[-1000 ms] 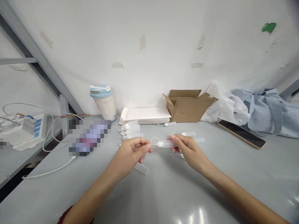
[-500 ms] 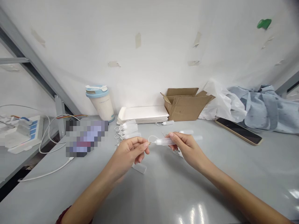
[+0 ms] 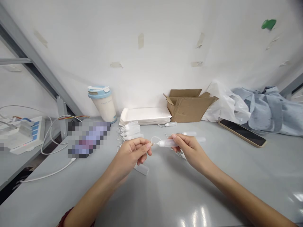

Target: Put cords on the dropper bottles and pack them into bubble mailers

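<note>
My right hand (image 3: 187,148) grips a clear plastic needle-tip squeeze bottle (image 3: 167,143), held level with its nozzle pointing left. A thin metal needle sticks out of the nozzle, and a white tether loop (image 3: 156,138) arches over it. At the needle's end, my left hand (image 3: 136,151) pinches the small tethered cap, mostly hidden by the thumb and forefinger. Similar bottles (image 3: 132,130) lie in a group behind my left hand. One more bottle (image 3: 142,169) rests under that hand. Others (image 3: 189,134) lie behind and beneath my right hand, partly covered.
Along the wall stand a blue-lidded cup (image 3: 104,105), a stack of white envelopes (image 3: 146,116), an open cardboard box (image 3: 191,108) and a white plastic bag (image 3: 227,104). A phone (image 3: 242,134) lies right, by a blue-grey cloth (image 3: 265,110). At left are a cable (image 3: 50,175) and a power strip (image 3: 30,135).
Both hands keep nearly the same pose around the bottle. The needle's tip stays at my left fingertips. The whole view has shifted very slightly.
</note>
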Tool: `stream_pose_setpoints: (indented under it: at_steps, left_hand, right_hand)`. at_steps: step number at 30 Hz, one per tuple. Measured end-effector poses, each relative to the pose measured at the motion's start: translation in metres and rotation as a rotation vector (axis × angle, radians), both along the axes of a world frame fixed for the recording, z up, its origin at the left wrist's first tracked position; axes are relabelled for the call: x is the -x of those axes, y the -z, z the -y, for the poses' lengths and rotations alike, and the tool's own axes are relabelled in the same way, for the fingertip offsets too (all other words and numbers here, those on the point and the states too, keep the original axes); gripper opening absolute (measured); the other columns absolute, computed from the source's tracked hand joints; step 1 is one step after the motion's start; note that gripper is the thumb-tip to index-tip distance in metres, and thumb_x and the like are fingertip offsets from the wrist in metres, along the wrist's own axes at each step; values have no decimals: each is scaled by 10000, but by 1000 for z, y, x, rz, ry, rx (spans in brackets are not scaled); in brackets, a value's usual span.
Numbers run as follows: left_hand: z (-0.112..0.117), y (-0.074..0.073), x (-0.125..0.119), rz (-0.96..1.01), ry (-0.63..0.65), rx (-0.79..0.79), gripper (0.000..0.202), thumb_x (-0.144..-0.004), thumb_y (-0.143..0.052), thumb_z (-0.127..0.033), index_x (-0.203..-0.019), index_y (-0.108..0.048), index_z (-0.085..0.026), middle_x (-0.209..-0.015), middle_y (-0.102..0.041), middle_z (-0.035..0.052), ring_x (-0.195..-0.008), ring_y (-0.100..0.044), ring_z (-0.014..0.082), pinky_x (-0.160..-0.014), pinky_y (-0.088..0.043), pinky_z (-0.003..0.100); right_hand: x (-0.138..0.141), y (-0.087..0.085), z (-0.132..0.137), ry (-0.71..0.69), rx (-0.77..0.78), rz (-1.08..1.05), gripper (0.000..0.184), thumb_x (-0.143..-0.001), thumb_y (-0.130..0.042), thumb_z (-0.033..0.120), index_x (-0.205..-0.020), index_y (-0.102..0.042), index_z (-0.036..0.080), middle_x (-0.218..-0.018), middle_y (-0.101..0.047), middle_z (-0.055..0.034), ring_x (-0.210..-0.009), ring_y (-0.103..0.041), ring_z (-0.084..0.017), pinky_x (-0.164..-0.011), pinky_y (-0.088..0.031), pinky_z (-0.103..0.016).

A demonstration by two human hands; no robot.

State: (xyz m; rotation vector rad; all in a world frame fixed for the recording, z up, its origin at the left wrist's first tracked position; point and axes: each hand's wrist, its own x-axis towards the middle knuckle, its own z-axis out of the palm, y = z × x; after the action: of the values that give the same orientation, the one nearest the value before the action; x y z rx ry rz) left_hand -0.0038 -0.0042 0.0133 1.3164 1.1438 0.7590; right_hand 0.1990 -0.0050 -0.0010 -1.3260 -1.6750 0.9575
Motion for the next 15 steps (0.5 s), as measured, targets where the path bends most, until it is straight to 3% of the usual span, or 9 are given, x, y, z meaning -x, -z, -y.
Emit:
stream_pose_setpoints:
  at_steps: [8,15]
  left_hand:
    - [1,0,1,72,2,31,199,-807,-573,-374,-802,-598,-176,-541,-471,-54,-485,-359,77,-481,-282,211]
    - [0,0,0,17,-1,14,226,-807,-559,-389,-849,-604,-172,-595,-522,-30,-479,-372,83,-474,-292,220]
  right_hand:
    - [-1,1,0,-6,8,-3,451,-910,-343,474,-579,-459,191,-563,-435,14,-551,-407,-120,-540,-339,-250]
    - [0,-3,1,5,6,12,462,-908,-336,479,-572,-466,191,-557,-430,12,-540,-405,-120,-526,-343,-248]
